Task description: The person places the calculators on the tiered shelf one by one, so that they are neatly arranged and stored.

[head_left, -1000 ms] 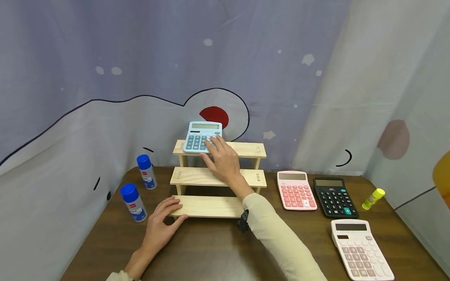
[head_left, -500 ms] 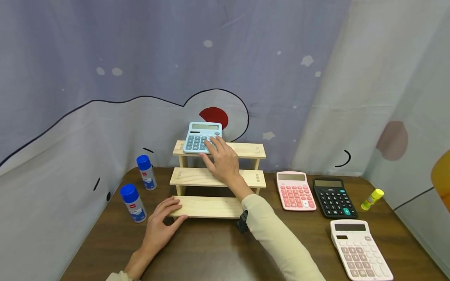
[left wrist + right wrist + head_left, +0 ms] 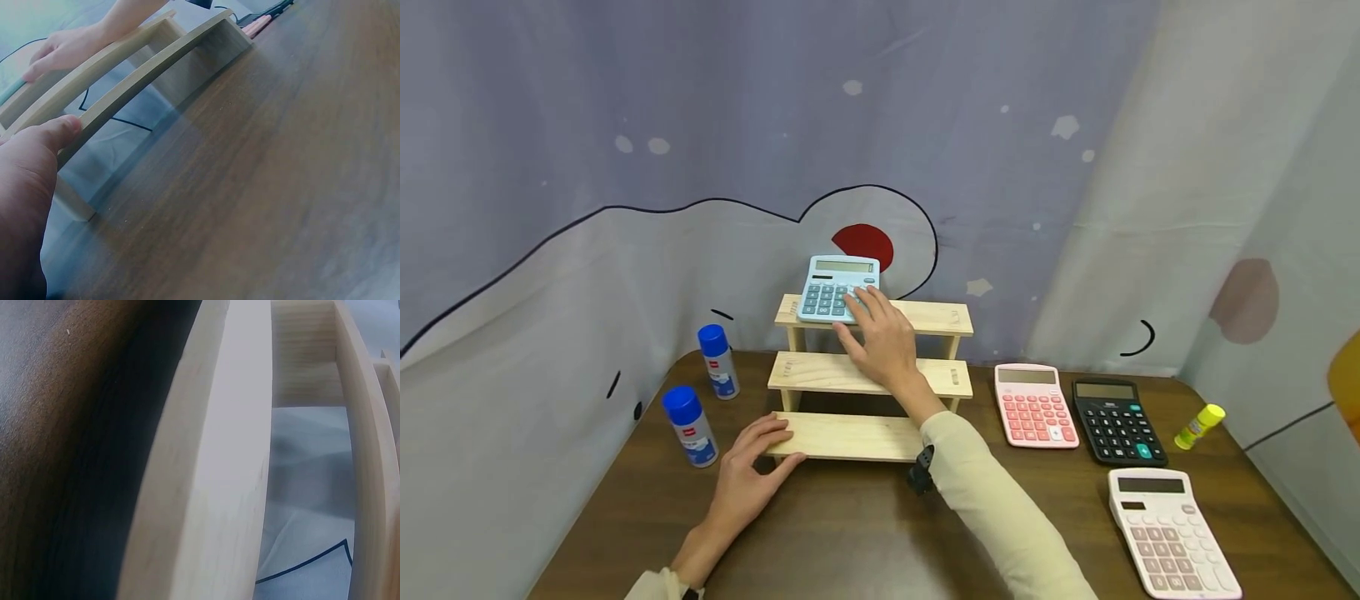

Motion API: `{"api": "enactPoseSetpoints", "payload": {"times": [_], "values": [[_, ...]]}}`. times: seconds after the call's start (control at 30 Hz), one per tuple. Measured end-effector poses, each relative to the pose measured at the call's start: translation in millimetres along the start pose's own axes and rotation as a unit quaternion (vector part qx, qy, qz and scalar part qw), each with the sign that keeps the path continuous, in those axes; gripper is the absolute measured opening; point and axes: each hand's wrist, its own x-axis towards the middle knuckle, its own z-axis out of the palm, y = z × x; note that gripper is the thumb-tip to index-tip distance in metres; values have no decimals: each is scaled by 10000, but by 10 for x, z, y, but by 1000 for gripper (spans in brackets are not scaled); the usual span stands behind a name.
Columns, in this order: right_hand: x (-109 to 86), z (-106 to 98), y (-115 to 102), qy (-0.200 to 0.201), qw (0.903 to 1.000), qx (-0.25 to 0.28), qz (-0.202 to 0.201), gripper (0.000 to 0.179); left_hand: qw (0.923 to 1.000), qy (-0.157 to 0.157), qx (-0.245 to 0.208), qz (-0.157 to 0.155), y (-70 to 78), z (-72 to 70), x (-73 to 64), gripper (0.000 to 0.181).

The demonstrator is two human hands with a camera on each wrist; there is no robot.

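A light blue calculator (image 3: 829, 287) leans on the top step of a three-tier wooden display stand (image 3: 865, 372), its screen facing up. Over its lower right keys lie the fingers of my right hand (image 3: 883, 337), and the thumb is by its bottom edge. My left hand (image 3: 747, 475) grips the left end of the lowest step. In the left wrist view, the left thumb (image 3: 59, 130) presses on the front edge of that step. The right wrist view shows the wooden steps (image 3: 231, 456) close up, with neither the right hand nor the calculator visible.
Two blue-capped spray cans (image 3: 691, 429) stand left of the stand. To the right lie a pink calculator (image 3: 1036, 407), a black calculator (image 3: 1118, 423) and a white calculator (image 3: 1172, 533). A yellow glue stick (image 3: 1199, 427) is near the table's right edge. A curtain (image 3: 700, 275) hangs behind.
The head view has shifted slightly. Both hands, the blue calculator and the stand keep the same positions relative to one another.
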Motion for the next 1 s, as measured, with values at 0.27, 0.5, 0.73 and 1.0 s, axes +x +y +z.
{"api": "enactPoseSetpoints", "payload": {"times": [0.27, 0.5, 0.73, 1.0], "values": [[-52, -56, 79, -233, 9994, 159, -178, 54, 10000, 13, -26, -92, -6, 93, -36, 37], [-9, -370, 91, -1179, 9864, 1045, 467, 73, 10000, 42, -79, 31, -20, 113, -37, 36], [-70, -803, 253, -1419, 9723, 1474, 1133, 94, 10000, 36, -52, 46, -39, 111, -12, 36], [-299, -1223, 522, -1702, 9703, 1175, 1257, 88, 9998, 155, 13, 123, -77, 108, -18, 37]]}}
